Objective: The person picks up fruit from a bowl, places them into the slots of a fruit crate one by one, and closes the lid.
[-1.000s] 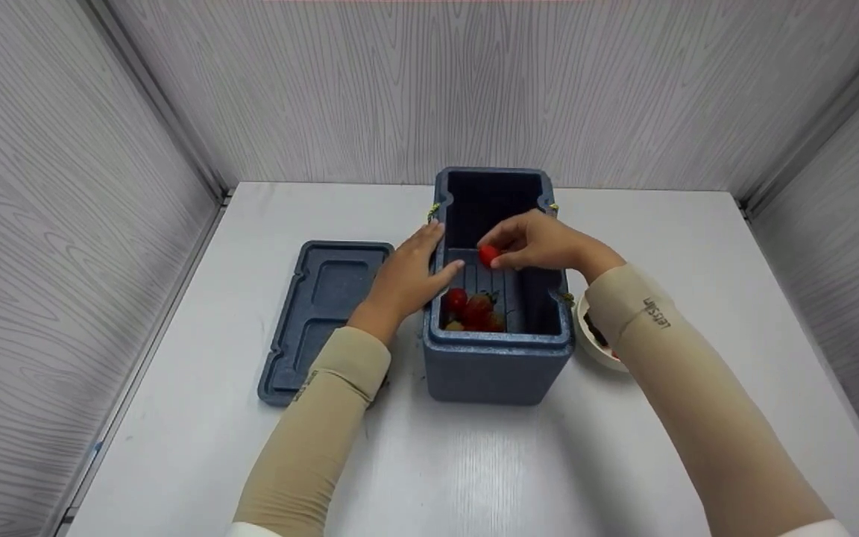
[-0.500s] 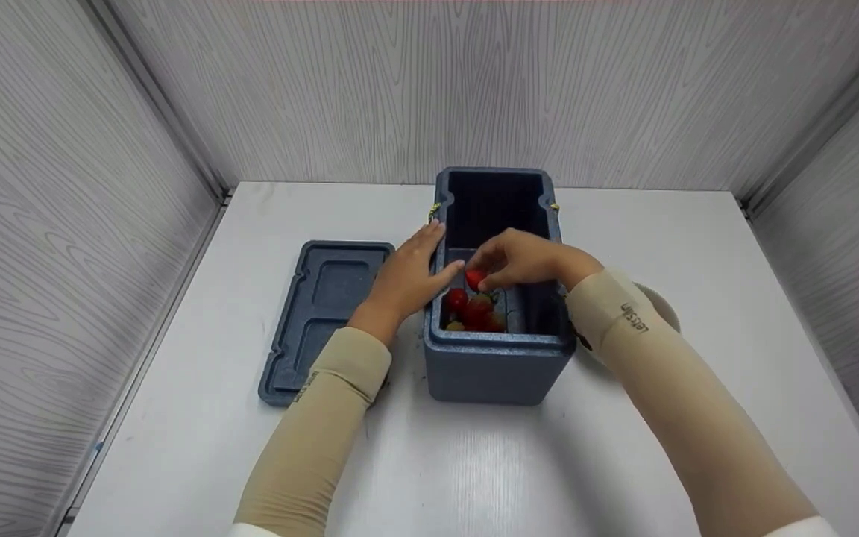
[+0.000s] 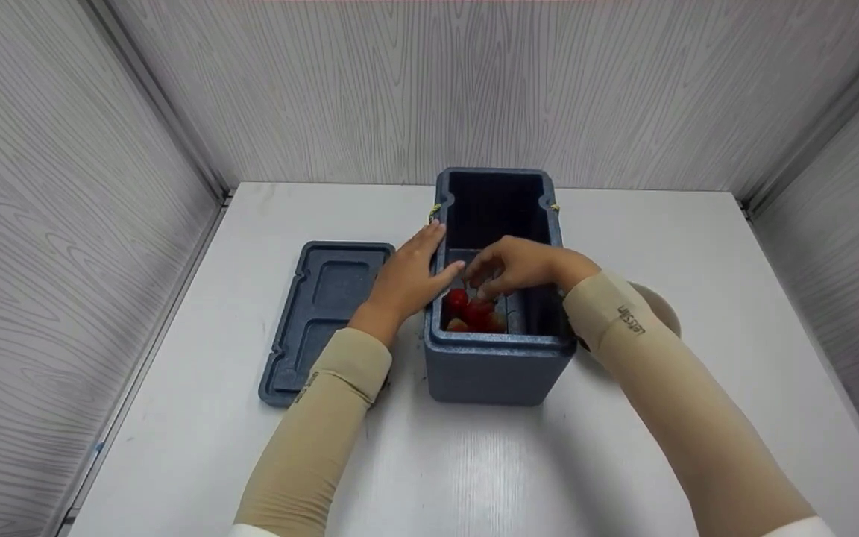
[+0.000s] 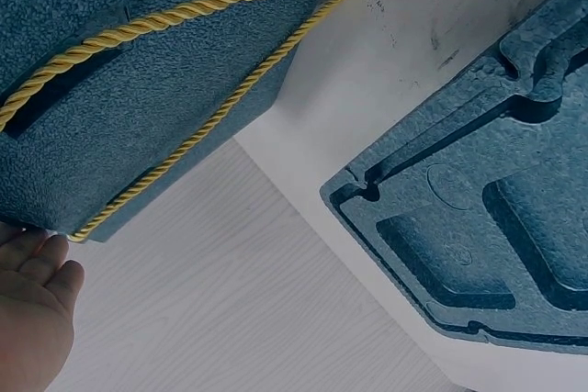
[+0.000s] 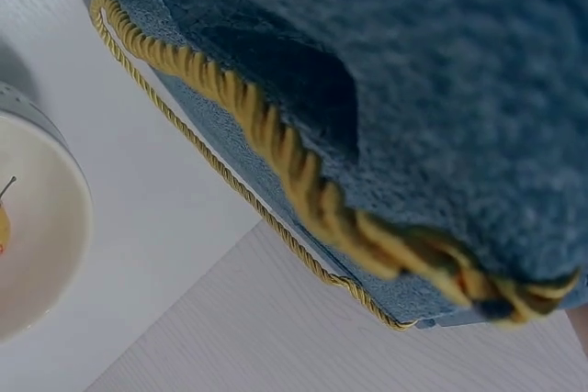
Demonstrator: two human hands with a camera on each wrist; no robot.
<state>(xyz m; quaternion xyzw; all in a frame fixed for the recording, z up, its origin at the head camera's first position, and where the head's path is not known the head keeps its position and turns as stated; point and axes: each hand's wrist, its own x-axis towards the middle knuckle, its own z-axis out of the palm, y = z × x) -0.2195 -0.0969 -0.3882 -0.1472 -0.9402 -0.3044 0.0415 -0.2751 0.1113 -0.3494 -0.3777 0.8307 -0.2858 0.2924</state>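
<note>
A deep blue foam box (image 3: 500, 373) stands uncovered on the table. My left hand (image 3: 408, 272) rests on its left rim with the fingers straight; in the left wrist view those fingertips (image 4: 41, 259) touch the box edge. Inside the box, at the near left, lie a red cherry tomato (image 3: 456, 300) and several strawberries (image 3: 491, 322). My right hand (image 3: 523, 265) reaches into the box just above this fruit, its fingers and thumb parted and no fruit visible between them. The right wrist view shows mainly the box's outer wall (image 5: 441, 117).
A blue lid (image 3: 325, 321) lies left of the box on the white table (image 3: 467, 470). Right of the box, a white bowl (image 3: 659, 306) is partly hidden by the right sleeve; one small yellow fruit (image 5: 3, 229) shows in it. Yellow rope (image 4: 211, 6) hangs along the box.
My right hand has moved lower and nearer inside the box, and the small red fruit it pinched has left its fingers among the others. My left hand has stayed on the rim.
</note>
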